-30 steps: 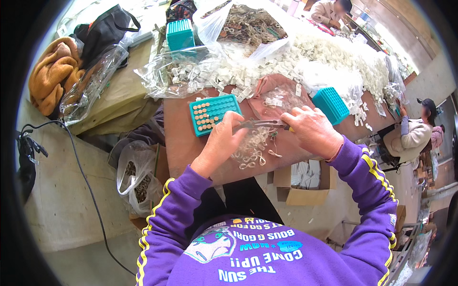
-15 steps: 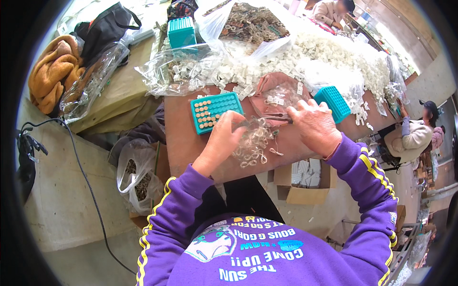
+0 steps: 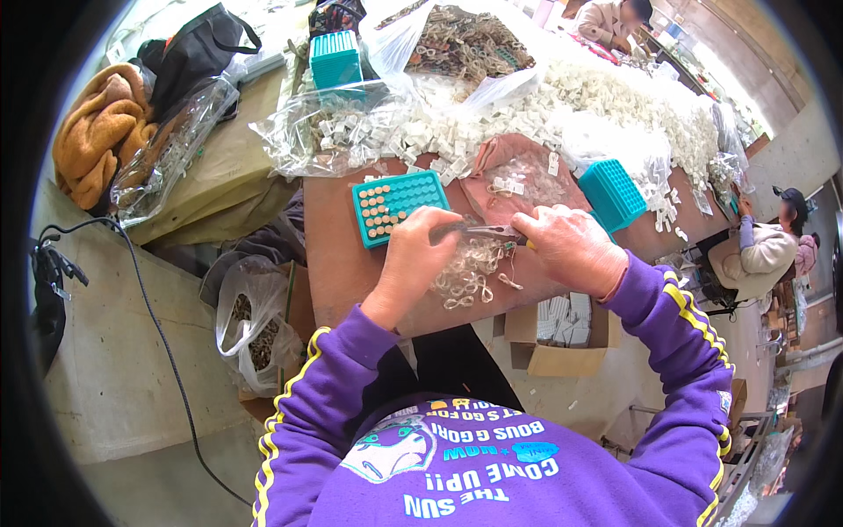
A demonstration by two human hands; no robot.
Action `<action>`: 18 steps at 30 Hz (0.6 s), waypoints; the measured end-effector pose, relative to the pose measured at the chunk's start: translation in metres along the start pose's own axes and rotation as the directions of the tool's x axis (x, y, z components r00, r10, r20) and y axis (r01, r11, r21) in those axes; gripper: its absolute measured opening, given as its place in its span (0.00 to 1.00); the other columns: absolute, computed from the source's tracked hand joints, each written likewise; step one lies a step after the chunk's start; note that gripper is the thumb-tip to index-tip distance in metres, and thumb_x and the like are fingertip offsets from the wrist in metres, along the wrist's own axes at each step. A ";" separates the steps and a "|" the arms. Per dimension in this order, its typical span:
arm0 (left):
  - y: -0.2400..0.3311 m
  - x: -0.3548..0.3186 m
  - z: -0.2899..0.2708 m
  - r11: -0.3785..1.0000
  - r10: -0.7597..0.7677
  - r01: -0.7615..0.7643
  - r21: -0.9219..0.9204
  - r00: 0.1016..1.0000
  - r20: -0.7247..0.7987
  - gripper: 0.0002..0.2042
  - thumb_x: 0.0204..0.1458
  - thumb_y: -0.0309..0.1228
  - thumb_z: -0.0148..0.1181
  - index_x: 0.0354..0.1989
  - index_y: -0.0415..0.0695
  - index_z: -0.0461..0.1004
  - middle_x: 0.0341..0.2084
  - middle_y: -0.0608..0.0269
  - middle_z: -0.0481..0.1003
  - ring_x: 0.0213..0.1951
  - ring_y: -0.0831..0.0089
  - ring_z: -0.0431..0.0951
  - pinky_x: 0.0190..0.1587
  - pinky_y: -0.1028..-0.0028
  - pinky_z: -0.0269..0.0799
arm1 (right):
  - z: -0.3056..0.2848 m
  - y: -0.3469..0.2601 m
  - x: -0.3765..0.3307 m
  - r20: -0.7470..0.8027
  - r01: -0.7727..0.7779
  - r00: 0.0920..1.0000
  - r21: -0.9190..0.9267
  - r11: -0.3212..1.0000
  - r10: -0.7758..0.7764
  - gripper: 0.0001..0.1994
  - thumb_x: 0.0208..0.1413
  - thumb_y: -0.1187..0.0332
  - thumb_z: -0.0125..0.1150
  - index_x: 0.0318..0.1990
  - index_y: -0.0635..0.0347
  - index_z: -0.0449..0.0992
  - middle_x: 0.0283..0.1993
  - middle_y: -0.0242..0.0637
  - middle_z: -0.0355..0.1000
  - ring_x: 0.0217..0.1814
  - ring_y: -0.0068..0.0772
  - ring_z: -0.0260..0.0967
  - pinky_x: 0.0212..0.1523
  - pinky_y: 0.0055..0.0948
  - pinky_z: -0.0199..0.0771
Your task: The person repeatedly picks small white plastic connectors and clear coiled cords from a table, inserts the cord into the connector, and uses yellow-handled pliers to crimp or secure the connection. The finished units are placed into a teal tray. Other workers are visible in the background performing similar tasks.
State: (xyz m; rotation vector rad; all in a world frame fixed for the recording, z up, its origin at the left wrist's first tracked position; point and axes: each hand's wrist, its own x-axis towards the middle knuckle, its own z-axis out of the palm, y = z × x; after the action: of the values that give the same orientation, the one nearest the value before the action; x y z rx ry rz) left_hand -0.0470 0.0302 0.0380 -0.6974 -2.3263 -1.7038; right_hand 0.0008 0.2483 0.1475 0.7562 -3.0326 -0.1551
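My left hand (image 3: 413,256) is closed over the left side of a clump of clear loops (image 3: 467,274), its fingertips at a dark grey end. What it pinches is blurred. A slim grey metal tool (image 3: 499,231), perhaps tweezers or pliers, stretches between the two hands above the loops. My right hand (image 3: 575,252) is closed on the tool's right end. Left of the loops lies a teal tray (image 3: 420,200), its left part set with several round, light tan pieces. Behind the tool, a pink cloth (image 3: 492,167) bears small white tags and clear plastic.
A teal rack (image 3: 613,195) stands right of the cloth. White tags (image 3: 597,97) heap across the back, beside a bag of brownish loops (image 3: 470,44). Below the table's near edge sits a cardboard box (image 3: 571,351) of white pieces. Two people (image 3: 760,246) (image 3: 606,25) work farther off.
My right hand has come back toward me from the cloth, and the metal tool now shows between the hands. My left hand has closed from a looser, spread pose.
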 end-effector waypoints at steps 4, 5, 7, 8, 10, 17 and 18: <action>-0.004 -0.001 0.006 0.995 0.053 -0.046 0.092 0.995 -0.085 0.10 0.52 0.23 0.64 0.44 0.38 0.78 0.38 0.60 0.78 0.39 0.72 0.80 0.45 0.74 0.76 | 0.006 -0.009 -0.001 -0.035 -0.053 0.998 -0.075 0.996 0.051 0.13 0.49 0.71 0.59 0.45 0.56 0.72 0.36 0.40 0.72 0.40 0.43 0.75 0.39 0.41 0.74; -0.005 -0.002 0.006 0.996 0.052 -0.044 0.083 0.995 -0.086 0.11 0.52 0.23 0.63 0.45 0.38 0.78 0.38 0.60 0.78 0.39 0.72 0.80 0.45 0.75 0.76 | 0.005 -0.008 -0.001 -0.024 -0.061 0.998 -0.109 0.992 0.059 0.13 0.49 0.71 0.58 0.45 0.56 0.72 0.37 0.40 0.72 0.41 0.43 0.74 0.39 0.40 0.74; -0.009 0.000 0.002 1.000 0.000 -0.001 -0.014 1.000 -0.030 0.12 0.53 0.22 0.63 0.46 0.39 0.78 0.40 0.62 0.77 0.41 0.74 0.79 0.46 0.75 0.75 | 0.003 -0.002 0.002 -0.040 -0.078 0.997 -0.229 0.970 0.070 0.14 0.49 0.71 0.58 0.45 0.55 0.73 0.37 0.40 0.72 0.42 0.42 0.73 0.40 0.39 0.73; -0.010 0.001 -0.001 0.998 -0.018 0.018 -0.060 1.000 0.000 0.12 0.53 0.22 0.63 0.47 0.39 0.78 0.41 0.62 0.77 0.42 0.74 0.78 0.47 0.76 0.74 | 0.000 0.003 0.002 -0.066 -0.089 0.995 -0.312 0.946 0.071 0.14 0.49 0.71 0.58 0.45 0.55 0.73 0.37 0.39 0.72 0.43 0.42 0.73 0.40 0.39 0.72; -0.012 -0.001 -0.007 0.975 -0.108 0.118 -0.189 0.992 0.063 0.13 0.54 0.22 0.63 0.49 0.40 0.78 0.43 0.65 0.76 0.44 0.76 0.77 0.47 0.76 0.74 | -0.005 0.010 0.003 -0.073 -0.101 0.994 -0.331 0.938 0.081 0.15 0.49 0.70 0.59 0.46 0.54 0.74 0.37 0.39 0.72 0.45 0.42 0.72 0.41 0.39 0.72; -0.010 0.001 -0.009 0.840 -0.223 0.293 -0.457 0.954 0.202 0.13 0.55 0.22 0.63 0.49 0.39 0.75 0.43 0.64 0.76 0.42 0.81 0.76 0.45 0.79 0.74 | -0.007 0.009 -0.001 0.000 0.015 1.000 0.071 0.997 -0.015 0.15 0.52 0.70 0.56 0.48 0.54 0.72 0.38 0.41 0.73 0.41 0.49 0.75 0.42 0.46 0.75; -0.010 0.001 -0.008 0.825 -0.234 0.301 -0.479 0.953 0.194 0.12 0.54 0.22 0.64 0.47 0.40 0.76 0.42 0.64 0.77 0.41 0.81 0.76 0.44 0.79 0.73 | -0.007 0.008 0.000 0.030 -0.001 1.000 0.072 0.997 -0.001 0.15 0.52 0.70 0.56 0.49 0.54 0.72 0.38 0.41 0.73 0.41 0.49 0.75 0.42 0.46 0.75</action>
State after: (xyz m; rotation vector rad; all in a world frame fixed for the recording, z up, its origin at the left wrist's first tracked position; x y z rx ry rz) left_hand -0.0531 0.0206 0.0329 -0.5830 -2.1406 -2.5198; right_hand -0.0025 0.2548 0.1550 0.7652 -3.0819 -0.0575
